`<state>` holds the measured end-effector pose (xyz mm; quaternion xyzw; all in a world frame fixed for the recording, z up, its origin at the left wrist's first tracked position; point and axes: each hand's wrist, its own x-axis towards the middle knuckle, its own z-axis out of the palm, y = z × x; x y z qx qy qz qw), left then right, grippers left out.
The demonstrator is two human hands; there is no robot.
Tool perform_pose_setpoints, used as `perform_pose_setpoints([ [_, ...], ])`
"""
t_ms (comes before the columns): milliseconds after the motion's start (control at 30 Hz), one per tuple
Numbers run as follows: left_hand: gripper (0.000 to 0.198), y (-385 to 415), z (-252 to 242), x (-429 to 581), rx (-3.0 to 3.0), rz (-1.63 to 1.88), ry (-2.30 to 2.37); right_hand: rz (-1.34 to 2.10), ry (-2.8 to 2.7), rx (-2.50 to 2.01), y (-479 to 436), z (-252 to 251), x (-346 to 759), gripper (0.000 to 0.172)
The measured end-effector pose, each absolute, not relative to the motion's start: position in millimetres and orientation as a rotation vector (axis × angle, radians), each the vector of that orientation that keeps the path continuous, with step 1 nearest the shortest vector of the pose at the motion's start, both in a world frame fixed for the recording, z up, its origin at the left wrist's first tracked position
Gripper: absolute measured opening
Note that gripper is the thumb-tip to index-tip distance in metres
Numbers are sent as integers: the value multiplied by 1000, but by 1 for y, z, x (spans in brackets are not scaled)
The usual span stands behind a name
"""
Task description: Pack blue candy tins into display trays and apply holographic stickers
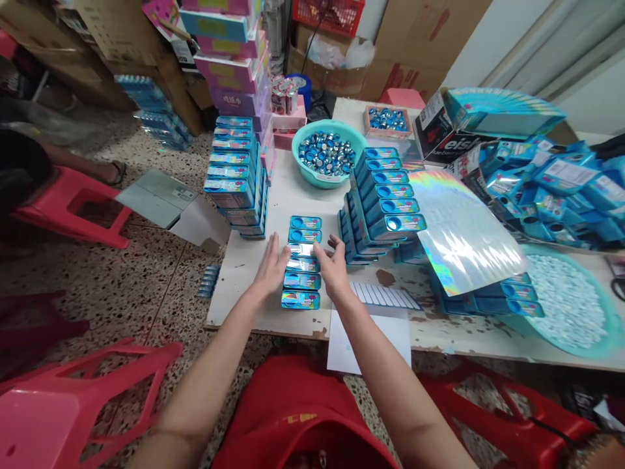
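A column of several small blue boxes (303, 281) stands on the white table (244, 286) in front of me. At the column's left side is my left hand (271, 264), its fingers apart, with the fingertips at the boxes' edge. My right hand (333, 260) is at the right side, thumb by the boxes and fingers spread. Neither hand is closed around a box. Stacked blue boxes rise on the left (229, 189) and on the right (385, 202) of the column.
Behind the column sits a teal bowl (328, 181) of shiny round pieces. Tall pink and purple boxes (234, 71) rise at the back left. A holographic sheet (463, 228), a basin of white pieces (566, 299) and a heap of blue packages (561, 182) lie to the right.
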<state>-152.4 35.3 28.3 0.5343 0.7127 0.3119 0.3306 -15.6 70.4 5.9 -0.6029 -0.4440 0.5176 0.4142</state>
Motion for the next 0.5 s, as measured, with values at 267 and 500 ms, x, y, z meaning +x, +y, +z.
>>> perform_pose_setpoints([
  [267,61,-17,73,-117,2118,166,2085,1324,-931,-1551,33,0,24,59],
  [500,56,-12,60,-123,2354,208,2074,1171,-1050,-1560,17,-13,80,41],
])
